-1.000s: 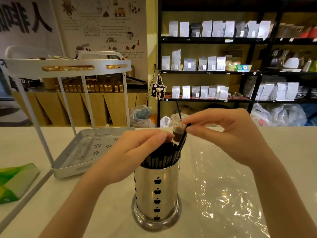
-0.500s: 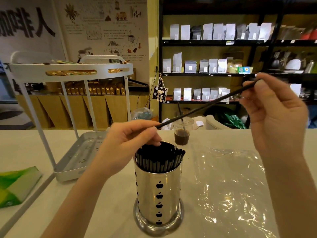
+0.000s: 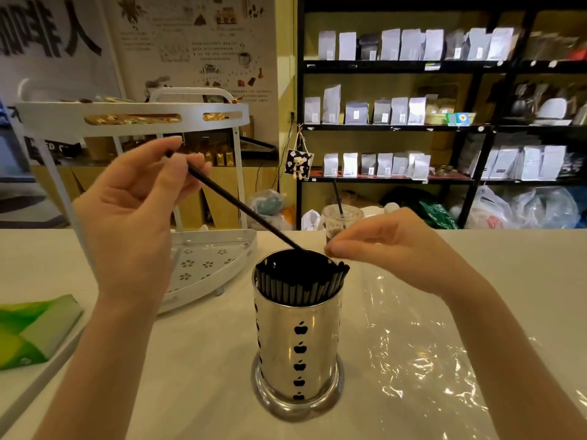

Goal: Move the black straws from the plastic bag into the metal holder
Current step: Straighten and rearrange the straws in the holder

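Observation:
The shiny metal holder (image 3: 298,344) with black apple cut-outs stands mid-table, packed with black straws (image 3: 298,282). My left hand (image 3: 136,214) is raised to the holder's upper left and pinches the top end of a single black straw (image 3: 235,203). That straw slants down to the right, with its lower tip at the holder's mouth. My right hand (image 3: 394,246) hovers at the holder's right rim, thumb and forefinger pinched together just above the straw tips, with nothing visible between them. The clear plastic bag (image 3: 428,350) lies flat on the table to the right and looks empty.
A white two-tier rack (image 3: 209,268) stands behind and left of the holder. A green packet (image 3: 35,328) lies at the left edge. A plastic cup (image 3: 341,217) with a dark drink sits behind the holder. Shelves of pouches line the back wall.
The single straw went from spanning both hands to my left hand alone, which rose up and left. My right hand let go and dropped to the holder's rim.

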`<state>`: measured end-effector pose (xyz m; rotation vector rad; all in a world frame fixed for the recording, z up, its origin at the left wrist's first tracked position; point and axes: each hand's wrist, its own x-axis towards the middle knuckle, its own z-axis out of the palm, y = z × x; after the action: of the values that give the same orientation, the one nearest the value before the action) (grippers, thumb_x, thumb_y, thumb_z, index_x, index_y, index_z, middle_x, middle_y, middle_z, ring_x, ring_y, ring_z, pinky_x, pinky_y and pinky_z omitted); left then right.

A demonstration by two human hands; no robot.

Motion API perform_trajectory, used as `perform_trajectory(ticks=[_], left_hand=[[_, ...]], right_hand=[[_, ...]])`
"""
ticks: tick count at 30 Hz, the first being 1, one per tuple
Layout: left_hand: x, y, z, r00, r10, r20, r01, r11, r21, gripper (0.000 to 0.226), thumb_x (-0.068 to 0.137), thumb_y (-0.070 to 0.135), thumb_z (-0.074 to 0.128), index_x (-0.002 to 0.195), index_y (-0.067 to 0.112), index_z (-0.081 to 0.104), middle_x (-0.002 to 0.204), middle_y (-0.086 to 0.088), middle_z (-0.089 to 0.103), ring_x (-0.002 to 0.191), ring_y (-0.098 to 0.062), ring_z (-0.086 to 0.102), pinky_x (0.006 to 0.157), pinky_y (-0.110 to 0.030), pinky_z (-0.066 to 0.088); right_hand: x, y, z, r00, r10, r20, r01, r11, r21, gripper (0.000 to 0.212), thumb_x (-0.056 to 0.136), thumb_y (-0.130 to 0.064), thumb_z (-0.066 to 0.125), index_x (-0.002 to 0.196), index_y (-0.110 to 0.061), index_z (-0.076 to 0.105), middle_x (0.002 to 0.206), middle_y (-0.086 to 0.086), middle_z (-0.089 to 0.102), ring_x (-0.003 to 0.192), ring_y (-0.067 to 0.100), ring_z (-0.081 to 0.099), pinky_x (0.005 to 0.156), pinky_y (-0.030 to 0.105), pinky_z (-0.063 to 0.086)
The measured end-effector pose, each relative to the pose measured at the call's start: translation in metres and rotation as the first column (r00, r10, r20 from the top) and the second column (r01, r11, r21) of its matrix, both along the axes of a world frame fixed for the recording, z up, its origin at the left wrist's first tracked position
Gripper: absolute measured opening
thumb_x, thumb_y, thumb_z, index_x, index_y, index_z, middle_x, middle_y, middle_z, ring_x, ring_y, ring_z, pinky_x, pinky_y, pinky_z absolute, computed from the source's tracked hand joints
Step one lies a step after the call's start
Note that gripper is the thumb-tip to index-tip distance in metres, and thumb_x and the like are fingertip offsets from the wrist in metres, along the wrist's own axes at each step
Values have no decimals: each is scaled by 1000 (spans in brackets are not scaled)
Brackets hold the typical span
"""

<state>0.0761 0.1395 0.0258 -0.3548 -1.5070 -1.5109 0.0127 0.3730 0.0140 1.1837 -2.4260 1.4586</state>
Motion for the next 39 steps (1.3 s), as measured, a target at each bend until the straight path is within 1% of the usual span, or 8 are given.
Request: perform_trajectory(ticks=[3, 6, 9, 13, 23, 28, 34, 39], left_hand=[[1, 0, 2, 1000, -10, 17, 13, 982, -189, 28, 78, 43, 58, 102, 29, 61, 85, 14, 73, 87, -11, 69, 81, -22, 53], [-4, 3, 4, 991, -1, 137, 42, 954, -298, 26, 71, 56, 61, 92, 40, 65, 80, 14, 73, 81, -6, 70, 78, -21, 53], [0, 19, -3, 998, 11, 57, 19, 861, -508, 21, 79, 23, 59, 99, 21, 65, 86, 23, 71, 82, -3, 69, 75, -16, 53], [-3, 34, -13, 978, 52, 204, 99, 741, -665, 25, 77, 28, 55, 100, 21, 63, 85, 15, 67, 88, -3, 65, 74, -9, 51], [-11, 32, -16, 811, 21, 585, 361, 769, -528, 16, 78, 25, 57, 85, 21, 71, 83, 4, 72, 85, -2, 63, 73, -15, 54], [-9, 30, -15, 762, 12, 648, 410, 766, -496, 41, 67, 52, 47, 84, 25, 73, 82, -2, 74, 84, -7, 65, 76, -26, 56], [-4, 26, -10, 715, -18, 699, 481, 739, -473, 51, 65, 59, 37, 90, 31, 71, 88, 10, 74, 88, 6, 62, 73, -2, 46], [-1, 22, -9, 729, -56, 682, 514, 702, -493, 48, 70, 62, 38, 96, 34, 68, 95, -4, 73, 94, -16, 64, 85, -33, 51]], right_hand=[[12, 4, 7, 996, 36, -79, -42, 996, -84, 18, 76, -36, 64, 90, -29, 72, 88, -8, 75, 85, 10, 69, 79, 29, 56], [28, 3, 10, 965, 48, -259, -51, 999, -3, 24, 71, -38, 67, 93, -29, 70, 88, -12, 72, 86, 10, 66, 76, 32, 54], [37, 0, 8, 873, 35, -486, 34, 991, 133, 28, 69, -37, 72, 93, -24, 70, 85, -12, 70, 83, 5, 62, 72, 29, 52], [37, -4, 4, 760, 15, -650, 174, 959, 226, 26, 68, -40, 71, 89, -23, 70, 83, -7, 70, 80, 13, 61, 69, 31, 47], [33, -13, -1, 704, -7, -710, 220, 953, 210, 18, 69, -32, 69, 81, -19, 74, 73, -3, 71, 71, 18, 64, 69, 33, 47], [36, -11, 0, 724, -13, -689, 212, 955, 205, 25, 76, -37, 56, 82, -22, 75, 75, -8, 72, 74, 16, 64, 75, 32, 44], [39, -12, 0, 729, -49, -683, 209, 966, 154, 21, 80, -34, 57, 82, -21, 74, 76, -8, 72, 77, 12, 63, 77, 36, 49], [42, -17, 2, 795, -124, -594, 122, 992, -43, 16, 77, -26, 62, 89, -21, 72, 75, -8, 71, 75, 8, 61, 69, 32, 51]])
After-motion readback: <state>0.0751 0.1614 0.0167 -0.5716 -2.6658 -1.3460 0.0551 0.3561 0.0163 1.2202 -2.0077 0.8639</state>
